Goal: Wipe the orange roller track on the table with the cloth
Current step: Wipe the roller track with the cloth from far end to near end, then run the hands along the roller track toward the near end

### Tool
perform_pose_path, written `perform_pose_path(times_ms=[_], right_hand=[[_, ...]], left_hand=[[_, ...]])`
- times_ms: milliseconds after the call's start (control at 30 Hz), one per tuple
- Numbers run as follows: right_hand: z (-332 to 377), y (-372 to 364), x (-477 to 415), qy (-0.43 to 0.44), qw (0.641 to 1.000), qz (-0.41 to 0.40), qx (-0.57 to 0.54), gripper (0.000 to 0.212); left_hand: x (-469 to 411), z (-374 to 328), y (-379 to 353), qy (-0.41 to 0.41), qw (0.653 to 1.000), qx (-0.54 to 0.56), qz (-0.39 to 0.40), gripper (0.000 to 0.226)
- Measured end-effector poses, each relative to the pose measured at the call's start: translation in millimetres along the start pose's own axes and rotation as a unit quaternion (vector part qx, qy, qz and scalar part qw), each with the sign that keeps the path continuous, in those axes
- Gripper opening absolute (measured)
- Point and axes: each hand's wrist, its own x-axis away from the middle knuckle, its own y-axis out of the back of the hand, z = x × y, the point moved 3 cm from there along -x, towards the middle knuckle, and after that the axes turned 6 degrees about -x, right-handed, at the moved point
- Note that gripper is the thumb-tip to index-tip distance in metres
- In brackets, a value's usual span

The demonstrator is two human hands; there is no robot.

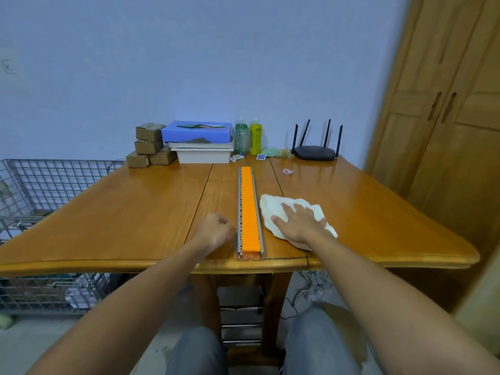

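A long orange roller track [248,201] in a metal channel lies along the middle of the wooden table [121,212], running from the near edge away from me. A crumpled white cloth [273,205] lies on the table just right of the track. My right hand [299,224] rests flat on the cloth with fingers spread, palm down. My left hand [215,230] sits loosely curled on the table at the track's left side, close to its near end; whether it touches the metal rail is unclear.
Along the table's far edge stand small cardboard boxes [150,144], a blue box on white trays [198,140], two bottles [249,136] and a black router [315,151]. A wire basket cart [40,185] is at the left, a wooden wardrobe [446,117] at the right.
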Motion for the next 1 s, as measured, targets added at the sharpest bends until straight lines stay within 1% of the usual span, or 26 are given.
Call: perform_pose_path(times_ms=[67, 133, 200, 267, 333, 400, 500, 633, 767, 900, 1000], right_hand=[[-1, -2, -6, 0.0, 1.0, 0.007, 0.01, 0.073], [2, 5, -14, 0.005, 0.999, -0.015, 0.046, 0.073], [7, 17, -21, 0.025, 0.994, -0.066, 0.079, 0.073], [13, 27, -26, 0.053, 0.984, -0.144, 0.087, 0.068], [18, 33, -32, 0.069, 0.974, -0.207, 0.058, 0.059], [21, 36, -43, 0.078, 0.969, -0.235, 0.015, 0.049], [28, 39, -63, 0.11, 0.968, -0.224, -0.009, 0.041], [44, 39, -92, 0.152, 0.973, -0.175, -0.016, 0.043], [57, 35, -128, 0.136, 0.977, -0.155, -0.06, 0.039], [66, 30, -170, 0.12, 0.979, -0.116, -0.114, 0.035], [72, 29, -195, 0.136, 0.98, -0.09, -0.115, 0.056]], left_hand=[[-6, 1, -1, 0.004, 1.0, 0.001, -0.004, 0.015], [-14, 1, -1, 0.011, 1.0, 0.006, -0.014, 0.014], [-24, -2, -2, 0.013, 1.0, 0.003, -0.026, 0.014], [-34, -6, -2, 0.013, 0.999, -0.006, -0.038, 0.017], [-46, -10, -2, 0.009, 0.999, -0.018, -0.046, 0.019], [-58, -12, -4, 0.008, 0.998, -0.031, -0.046, 0.019], [-77, -13, -5, 0.003, 0.997, -0.053, -0.048, 0.019], [-106, -13, -10, 0.003, 0.998, -0.046, -0.045, 0.015], [-137, -11, -14, -0.002, 0.998, -0.045, -0.046, 0.017], [-171, -7, -22, -0.003, 0.998, -0.042, -0.039, 0.032], [-197, -7, -25, -0.008, 0.998, -0.052, -0.039, 0.037]])
